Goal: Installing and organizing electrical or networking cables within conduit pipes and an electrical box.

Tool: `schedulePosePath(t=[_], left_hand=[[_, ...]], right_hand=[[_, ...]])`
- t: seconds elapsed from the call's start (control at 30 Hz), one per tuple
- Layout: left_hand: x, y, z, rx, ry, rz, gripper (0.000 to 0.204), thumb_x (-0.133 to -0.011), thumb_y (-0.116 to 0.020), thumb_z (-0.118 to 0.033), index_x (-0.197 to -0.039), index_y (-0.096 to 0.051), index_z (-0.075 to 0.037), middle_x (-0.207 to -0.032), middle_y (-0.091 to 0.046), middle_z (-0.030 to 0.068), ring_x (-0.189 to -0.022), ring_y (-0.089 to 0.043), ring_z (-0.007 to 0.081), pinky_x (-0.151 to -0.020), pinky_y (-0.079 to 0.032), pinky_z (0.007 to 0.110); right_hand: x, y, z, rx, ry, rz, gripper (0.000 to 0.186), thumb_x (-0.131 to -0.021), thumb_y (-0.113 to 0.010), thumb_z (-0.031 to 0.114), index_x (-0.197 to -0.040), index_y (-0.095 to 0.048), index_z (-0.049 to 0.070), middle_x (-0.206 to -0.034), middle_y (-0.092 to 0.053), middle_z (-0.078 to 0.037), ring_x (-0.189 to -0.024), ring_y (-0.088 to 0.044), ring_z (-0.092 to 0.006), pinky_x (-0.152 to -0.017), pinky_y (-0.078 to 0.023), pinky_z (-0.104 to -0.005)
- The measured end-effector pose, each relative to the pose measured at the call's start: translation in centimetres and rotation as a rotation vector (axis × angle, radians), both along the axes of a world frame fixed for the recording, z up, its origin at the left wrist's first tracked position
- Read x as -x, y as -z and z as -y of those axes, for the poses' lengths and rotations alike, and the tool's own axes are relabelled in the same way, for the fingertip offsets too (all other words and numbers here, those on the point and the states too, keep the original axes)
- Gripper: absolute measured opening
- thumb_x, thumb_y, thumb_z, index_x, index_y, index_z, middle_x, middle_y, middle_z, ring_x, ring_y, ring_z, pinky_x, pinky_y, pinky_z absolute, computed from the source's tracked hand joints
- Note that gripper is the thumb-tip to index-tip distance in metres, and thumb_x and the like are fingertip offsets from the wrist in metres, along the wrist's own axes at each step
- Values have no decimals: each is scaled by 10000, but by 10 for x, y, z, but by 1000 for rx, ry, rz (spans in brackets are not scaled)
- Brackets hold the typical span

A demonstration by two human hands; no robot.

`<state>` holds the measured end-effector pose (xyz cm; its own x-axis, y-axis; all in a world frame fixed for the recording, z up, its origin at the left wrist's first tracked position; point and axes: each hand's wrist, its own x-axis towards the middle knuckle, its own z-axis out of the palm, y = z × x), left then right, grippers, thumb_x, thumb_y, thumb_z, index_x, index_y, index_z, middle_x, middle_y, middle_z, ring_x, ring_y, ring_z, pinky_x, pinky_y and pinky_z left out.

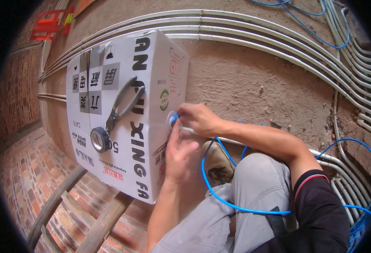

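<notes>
A large white cardboard box (pixel 128 122) printed in black stands before me. In its right side is a round, pale plastic outlet (pixel 169 119) with a bit of blue cable (pixel 175 117) showing. My right hand (pixel 197 118) is closed at this outlet, fingertips pinched on the blue cable. From below, my left hand (pixel 179 158) reaches up, its index fingertip touching the outlet's edge and its thumb held apart. Pliers (pixel 124 103) with grey-black handles lie on the box top, beside a roll of dark tape (pixel 100 139).
Blue cable (pixel 236 206) loops across my legs and to the right. White conduits (pixel 236 25) run along the earthy surface behind the box and bend at the right. Wooden poles (pixel 105 223) and brickwork (pixel 46 181) lie at lower left. A red object (pixel 48 24) is at far left.
</notes>
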<state>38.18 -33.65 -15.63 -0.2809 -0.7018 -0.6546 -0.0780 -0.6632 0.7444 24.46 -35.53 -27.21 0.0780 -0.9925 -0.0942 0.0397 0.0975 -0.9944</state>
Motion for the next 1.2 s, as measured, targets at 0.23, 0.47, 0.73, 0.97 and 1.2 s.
schedulePosePath(t=[0.23, 0.47, 0.73, 0.97, 1.2], left_hand=[[-2, -13, 9, 106, 175, 194, 875, -778, -636, 21, -1582, -288, 35, -1156, -530, 64, -837, -563, 85, -725, -472, 231], [-9, -13, 8, 123, 263, 308, 912, -758, -629, 49, -1599, -280, -3, -1111, -554, 54, -831, -548, 97, -763, -497, 239], [-6, -9, 12, 249, 409, 495, 898, -740, -591, 50, -1588, -299, 16, -1038, -539, 51, -792, -517, 102, -747, -480, 234], [-8, -3, 3, 340, 393, 564, 857, -758, -572, 84, -1578, -330, 16, -1020, -523, 21, -766, -481, 66, -736, -456, 195], [-4, -19, 0, 481, 404, 635, 782, -817, -571, 22, -1568, -353, -9, -951, -630, 120, -818, -611, 192, -825, -528, 338]], right_hand=[[-6, 1, -4, -41, 49, 29, 181, -926, -610, 78, -1062, -646, -36, -855, -701, -188, -791, -690, -299, -727, -541, -402], [-9, -5, -4, -123, 52, 214, 181, -935, -619, 94, -1040, -639, -53, -840, -685, -135, -806, -664, -220, -730, -532, -373], [2, -17, 0, -241, -148, 30, 223, -918, -640, 149, -1026, -669, -44, -906, -689, -143, -893, -646, -211, -802, -519, -384], [-5, -13, -3, -387, -141, 434, 273, -978, -646, 237, -1041, -670, -27, -886, -644, -58, -833, -603, -129, -709, -494, -312], [-12, -10, -8, -565, -64, 709, 229, -1006, -636, 207, -1022, -674, -18, -898, -654, -39, -754, -600, -113, -691, -502, -268]])
